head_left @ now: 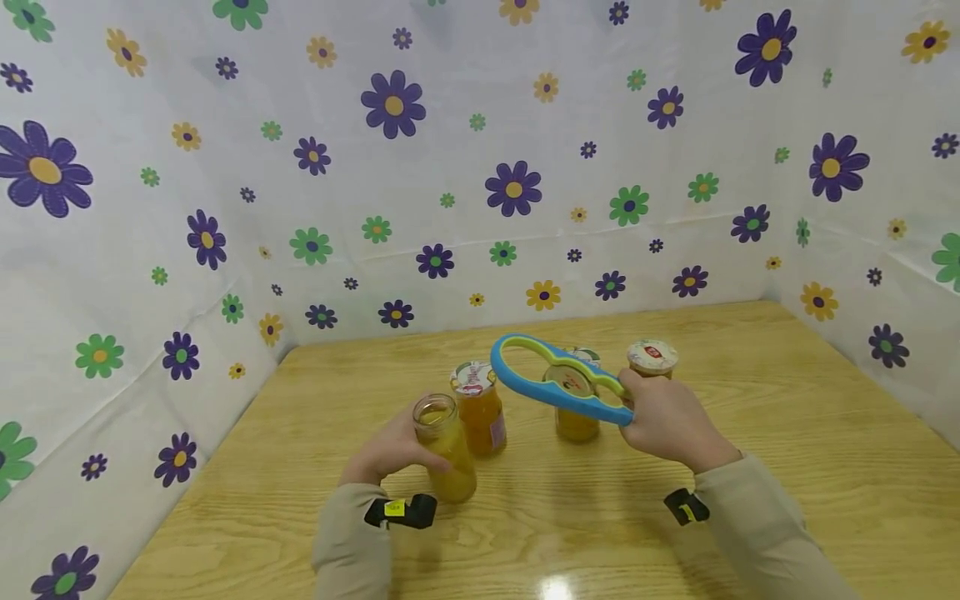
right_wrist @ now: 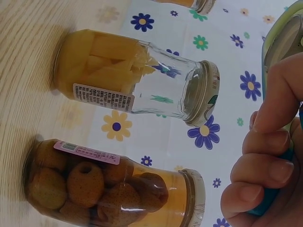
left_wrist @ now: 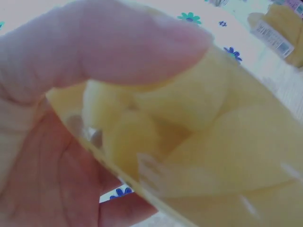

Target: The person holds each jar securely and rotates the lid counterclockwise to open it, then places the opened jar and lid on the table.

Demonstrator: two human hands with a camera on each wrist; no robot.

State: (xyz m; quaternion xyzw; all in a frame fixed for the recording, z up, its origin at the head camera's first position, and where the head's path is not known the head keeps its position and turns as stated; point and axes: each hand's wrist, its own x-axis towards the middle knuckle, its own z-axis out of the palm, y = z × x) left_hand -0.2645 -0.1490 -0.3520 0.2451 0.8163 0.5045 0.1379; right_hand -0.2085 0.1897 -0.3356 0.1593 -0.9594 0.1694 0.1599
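opener (head_left: 562,398): blue, lime | fruit (left_wrist: 189,99): yellow | backdrop (head_left: 450,142): white, flowered

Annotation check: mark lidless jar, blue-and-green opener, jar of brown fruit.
Lidless jar (head_left: 450,439), head view: glass side below open mouth.
Blue-and-green opener (head_left: 585,405), head view: blue lower edge.
Jar of brown fruit (right_wrist: 100,183), right wrist view: glass side.

This looks like a makeshift recording booth: a white sheet (head_left: 442,167) printed with purple, green and yellow flowers stands behind and along both sides of a wood-grain table (head_left: 750,408), screening off the room beyond. Creases run across the sheet, and black devices (head_left: 401,511) strapped over both sleeves (head_left: 351,537) suit filming. The glass jars (right_wrist: 99,184) of fruit are ordinary kitchen goods, but whether the booth stands in a home, studio or office cannot be told.
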